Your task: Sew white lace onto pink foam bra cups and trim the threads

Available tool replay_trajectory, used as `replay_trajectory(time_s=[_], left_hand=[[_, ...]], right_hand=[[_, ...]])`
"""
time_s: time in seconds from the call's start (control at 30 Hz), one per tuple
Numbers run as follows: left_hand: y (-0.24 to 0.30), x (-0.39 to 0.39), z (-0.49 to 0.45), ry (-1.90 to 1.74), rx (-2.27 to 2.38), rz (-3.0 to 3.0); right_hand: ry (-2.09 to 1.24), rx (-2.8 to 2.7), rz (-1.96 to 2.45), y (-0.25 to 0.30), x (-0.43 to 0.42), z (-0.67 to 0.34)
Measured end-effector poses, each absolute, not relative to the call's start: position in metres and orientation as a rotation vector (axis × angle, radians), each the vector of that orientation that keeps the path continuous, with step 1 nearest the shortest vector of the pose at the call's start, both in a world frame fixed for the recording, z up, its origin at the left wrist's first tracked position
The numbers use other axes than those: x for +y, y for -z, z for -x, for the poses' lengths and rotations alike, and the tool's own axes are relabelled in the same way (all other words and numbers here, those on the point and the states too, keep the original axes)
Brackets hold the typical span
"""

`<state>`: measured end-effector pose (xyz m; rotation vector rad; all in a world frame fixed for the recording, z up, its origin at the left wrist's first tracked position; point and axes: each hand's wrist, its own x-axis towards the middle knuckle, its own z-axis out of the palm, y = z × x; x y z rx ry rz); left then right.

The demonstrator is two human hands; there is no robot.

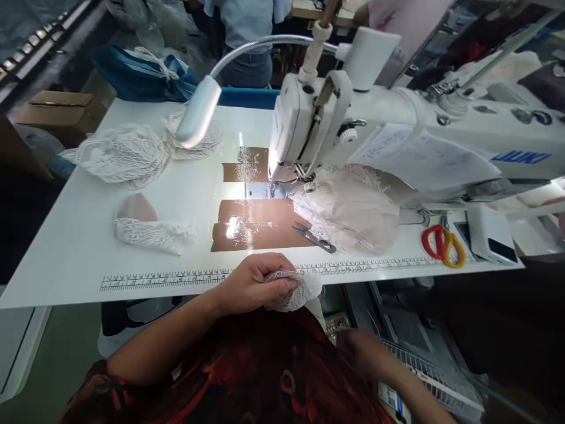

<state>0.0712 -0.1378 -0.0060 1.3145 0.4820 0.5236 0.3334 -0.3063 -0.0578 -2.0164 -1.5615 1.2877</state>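
My left hand (260, 284) is closed around a bunched piece of white lace fabric (293, 292) at the table's front edge. Low on the right, my right hand (359, 348) is over the drawer area below the tabletop. It is dark and smeared, so its fingers cannot be made out. Under the head of the white sewing machine (293, 129) lies a heap of sheer, lace-edged fabric (362, 212). A pair of small thread snips (315, 237) rests beside that heap on the brown tape (260, 221). At the left, a folded lace piece (152, 234) lies flat on the table.
Two bundles of white lace (128, 154) sit at the back left under a bent lamp (200, 112). A printed ruler strip (168, 280) runs along the front edge. Red-and-yellow-handled scissors (442, 244) and a white box (491, 235) lie at the right. People stand behind the table.
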Motion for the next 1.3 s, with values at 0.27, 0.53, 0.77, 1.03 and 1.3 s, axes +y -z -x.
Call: replay_trajectory(time_s=[0.27, 0.53, 0.77, 1.03, 1.3], left_hand=[[-0.001, -0.13, -0.053, -0.602, 0.596, -1.432], [-0.001, -0.119, -0.03, -0.69, 0.786, -1.496], [-0.004, -0.108, -0.034, -0.659, 0.788, -1.467], [-0.01, -0.098, -0.043, -0.505, 0.716, -1.284], [0.005, -0.098, -0.066, -0.605, 0.822, -0.864]], right_hand=[[-0.926, -1.798, 1.42, -0.024, -0.188, -0.274], [-1.259, -1.725, 1.293, -0.016, -0.139, -0.225], [-1.322, -1.692, 1.324, -0.01, -0.13, -0.231], [-1.47, -1.493, 1.254, 0.001, -0.127, -0.243], [-1.564, -1.359, 1.229, 0.007, -0.123, -0.245]])
